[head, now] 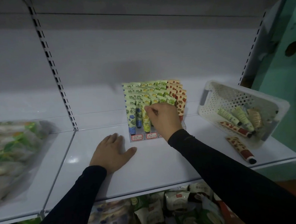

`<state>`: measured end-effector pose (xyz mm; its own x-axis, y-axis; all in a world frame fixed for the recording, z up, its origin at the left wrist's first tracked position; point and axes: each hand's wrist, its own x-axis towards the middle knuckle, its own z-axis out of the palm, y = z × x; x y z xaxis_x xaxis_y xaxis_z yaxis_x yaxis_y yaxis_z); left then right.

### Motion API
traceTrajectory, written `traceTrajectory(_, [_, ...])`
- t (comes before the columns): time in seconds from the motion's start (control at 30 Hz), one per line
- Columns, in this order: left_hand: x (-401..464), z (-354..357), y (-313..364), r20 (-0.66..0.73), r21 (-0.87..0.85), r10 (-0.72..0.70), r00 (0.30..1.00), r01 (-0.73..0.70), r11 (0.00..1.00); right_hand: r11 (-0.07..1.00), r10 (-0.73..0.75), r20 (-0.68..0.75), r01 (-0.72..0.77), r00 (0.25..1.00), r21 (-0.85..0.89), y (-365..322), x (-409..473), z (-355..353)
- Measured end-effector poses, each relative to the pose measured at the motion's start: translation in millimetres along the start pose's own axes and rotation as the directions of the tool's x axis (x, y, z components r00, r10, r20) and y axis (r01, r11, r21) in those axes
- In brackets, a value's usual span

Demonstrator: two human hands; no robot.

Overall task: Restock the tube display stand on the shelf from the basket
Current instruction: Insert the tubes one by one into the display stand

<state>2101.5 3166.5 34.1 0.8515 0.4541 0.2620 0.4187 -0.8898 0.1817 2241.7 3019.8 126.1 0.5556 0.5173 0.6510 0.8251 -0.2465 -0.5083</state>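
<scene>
The tube display stand [136,137] sits mid-shelf, packed with rows of blue-flower, yellow, green and strawberry tubes. My right hand [163,119] is at its front row, fingers curled round a yellow tube [145,119] standing there. My left hand [111,152] lies flat and open on the shelf just left of the stand. The white perforated basket [210,97] is tipped up at the right with several tubes [239,118] inside. One strawberry tube [240,148] lies loose on the shelf in front of it.
The white shelf board [156,172] has a front edge near my arms. Bagged goods [11,149] fill the neighbouring shelf at the left. Snack packets [167,211] crowd the shelf below. A green wall [290,94] rises at the right.
</scene>
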Motion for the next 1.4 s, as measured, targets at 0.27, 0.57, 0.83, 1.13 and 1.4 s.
traceTrajectory(0.27, [-0.2, -2.1, 1.8, 0.015, 0.008, -0.002, 1.0, 0.002, 1.0, 0.999, 0.024, 0.005, -0.024, 1.0, -0.047, -2.6, 2.3, -2.8])
traceTrajectory(0.57, [-1.2, -5.4, 4.4, 0.03, 0.01, -0.001, 1.0, 0.001, 1.0, 0.998, 0.029, -0.026, -0.031, 0.999, -0.049, 1.6, 3.9, -3.0])
traceTrajectory(0.83, [-2.0, -7.1, 5.3, 0.041, -0.012, -0.022, 0.999, 0.022, 1.0, 0.994, -0.007, 0.048, 0.012, 0.999, -0.107, -3.8, 9.3, -5.8])
traceTrajectory(1.13, [-2.4, -6.6, 5.6, 0.044, -0.004, -0.03, 0.999, 0.03, 1.0, 0.99, 0.041, 0.104, -0.026, 0.994, -0.138, -6.7, 15.4, -8.9])
traceTrajectory(1.4, [-7.0, -15.6, 11.8, 0.08, -0.004, -0.053, 0.995, 0.054, 0.999, 0.992, 0.126, 0.151, -0.123, 0.981, -0.031, -5.7, 16.5, -14.2])
